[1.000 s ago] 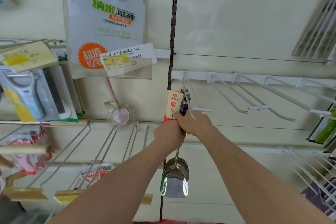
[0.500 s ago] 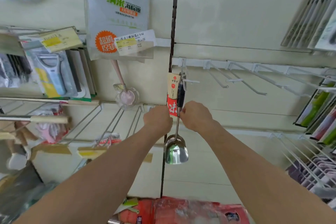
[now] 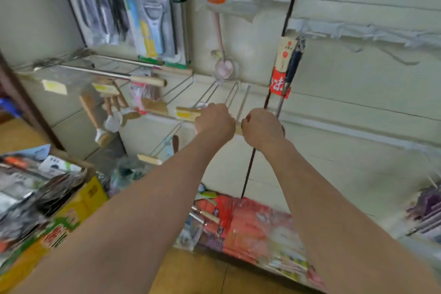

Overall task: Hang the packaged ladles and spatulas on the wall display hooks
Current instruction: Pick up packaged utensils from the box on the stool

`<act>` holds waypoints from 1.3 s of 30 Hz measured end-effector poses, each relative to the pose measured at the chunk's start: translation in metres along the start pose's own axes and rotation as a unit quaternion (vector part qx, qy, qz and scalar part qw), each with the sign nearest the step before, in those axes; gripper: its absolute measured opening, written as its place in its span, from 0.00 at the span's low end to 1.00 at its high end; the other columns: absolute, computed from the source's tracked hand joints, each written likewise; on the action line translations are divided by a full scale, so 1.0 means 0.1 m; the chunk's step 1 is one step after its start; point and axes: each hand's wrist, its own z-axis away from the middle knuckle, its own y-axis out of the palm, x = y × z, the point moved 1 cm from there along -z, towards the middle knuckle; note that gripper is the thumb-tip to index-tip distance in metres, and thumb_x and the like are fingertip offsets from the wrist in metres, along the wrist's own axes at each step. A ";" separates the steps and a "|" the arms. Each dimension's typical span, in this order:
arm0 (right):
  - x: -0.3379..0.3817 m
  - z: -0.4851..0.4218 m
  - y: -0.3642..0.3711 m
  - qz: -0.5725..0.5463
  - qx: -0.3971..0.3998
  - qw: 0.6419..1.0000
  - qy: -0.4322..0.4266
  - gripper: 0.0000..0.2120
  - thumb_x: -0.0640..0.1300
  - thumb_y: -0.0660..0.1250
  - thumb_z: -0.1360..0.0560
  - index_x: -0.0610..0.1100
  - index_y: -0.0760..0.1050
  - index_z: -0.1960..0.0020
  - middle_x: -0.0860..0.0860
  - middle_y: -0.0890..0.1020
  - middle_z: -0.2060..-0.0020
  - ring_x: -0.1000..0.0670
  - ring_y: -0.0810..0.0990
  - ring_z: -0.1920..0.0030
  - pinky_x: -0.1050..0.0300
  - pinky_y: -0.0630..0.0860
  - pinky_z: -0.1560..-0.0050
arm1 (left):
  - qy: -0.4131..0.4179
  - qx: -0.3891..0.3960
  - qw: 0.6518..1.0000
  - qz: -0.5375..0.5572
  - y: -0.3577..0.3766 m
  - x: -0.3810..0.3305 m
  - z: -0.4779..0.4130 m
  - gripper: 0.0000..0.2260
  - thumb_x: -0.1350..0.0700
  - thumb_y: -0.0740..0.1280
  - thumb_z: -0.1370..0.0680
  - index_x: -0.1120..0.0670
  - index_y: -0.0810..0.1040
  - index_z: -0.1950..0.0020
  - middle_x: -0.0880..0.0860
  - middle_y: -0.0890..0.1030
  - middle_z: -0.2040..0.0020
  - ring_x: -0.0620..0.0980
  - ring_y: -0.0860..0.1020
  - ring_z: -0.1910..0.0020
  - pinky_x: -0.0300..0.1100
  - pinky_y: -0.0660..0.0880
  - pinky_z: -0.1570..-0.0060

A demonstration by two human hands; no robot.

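Fingers curled on both sides: my left hand [image 3: 214, 119] is a fist with nothing showing in it; my right hand [image 3: 261, 124] hides its palm, so I cannot tell whether it pinches the shaft running behind it. The packaged ladle [image 3: 285, 68] hangs at the left end of the hook rail [image 3: 358, 31], beside the dark upright [image 3: 290, 7], card outward, presumably for display. Both forearms reach up, with the fists side by side just below it.

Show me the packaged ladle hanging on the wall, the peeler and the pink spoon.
packaged ladle [image 3: 293, 64]: head view, on its dark handle beside the red-and-cream card.
peeler [image 3: 154, 28]: head view, on its pale handle inside the pack.
pink spoon [image 3: 224, 67]: head view, on its bowl.
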 end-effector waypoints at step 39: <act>4.05 0.94 2.90 -0.042 0.220 0.929 -0.295 0.12 0.42 0.58 0.19 0.40 0.73 0.39 0.45 0.76 0.42 0.45 0.76 0.42 0.53 0.73 0.46 | -0.446 -0.029 0.894 0.019 -1.05 4.95 1.17 0.17 0.52 0.63 0.21 0.56 0.73 0.34 0.55 0.71 0.36 0.57 0.71 0.37 0.53 0.68 0.37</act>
